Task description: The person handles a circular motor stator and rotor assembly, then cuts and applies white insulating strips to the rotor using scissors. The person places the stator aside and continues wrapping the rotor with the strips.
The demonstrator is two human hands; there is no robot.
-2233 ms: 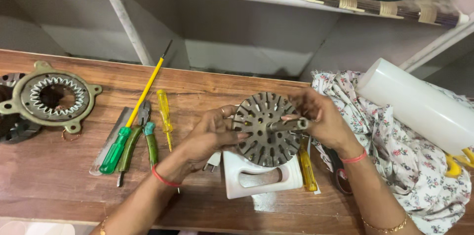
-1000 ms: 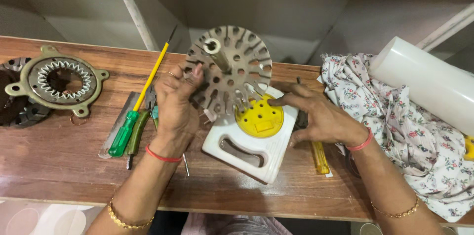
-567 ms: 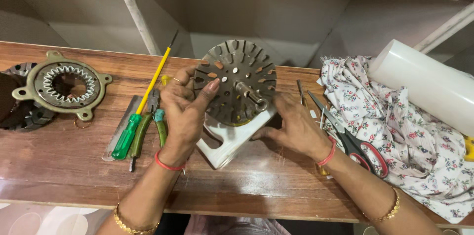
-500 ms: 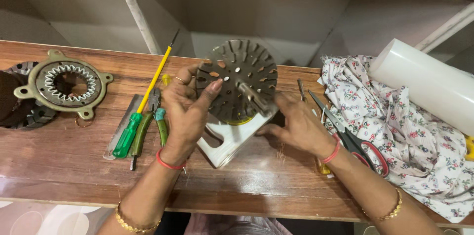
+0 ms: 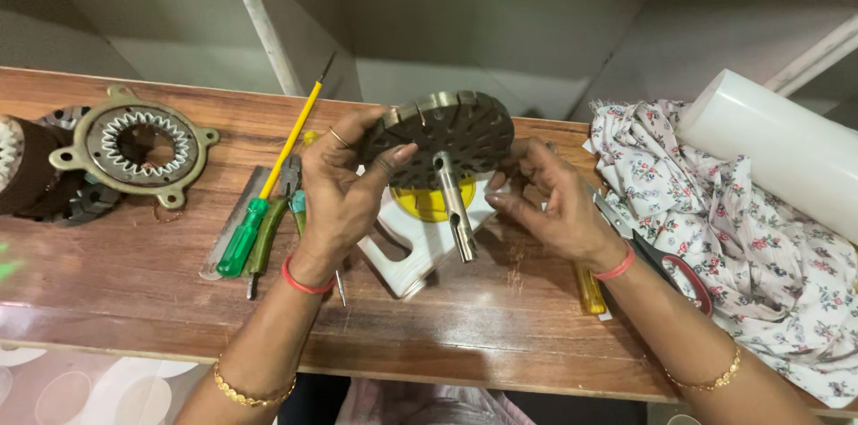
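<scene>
The left hand [image 5: 344, 197] and right hand [image 5: 554, 206] both grasp the slotted metal disc [image 5: 442, 134], lifted above the white stand [image 5: 416, 251] on the counter [image 5: 134, 273]; its slots look bare, no winding yet

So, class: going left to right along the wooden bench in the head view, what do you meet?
Ring-shaped metal housing → green-handled screwdriver → left hand → slotted metal disc with shaft → right hand → floral cloth → white roll.

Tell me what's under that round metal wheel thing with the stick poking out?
Under the slotted metal disc held by both hands sits a white plastic holder with a yellow round part on the wooden bench. The disc hides most of the yellow part.
</scene>
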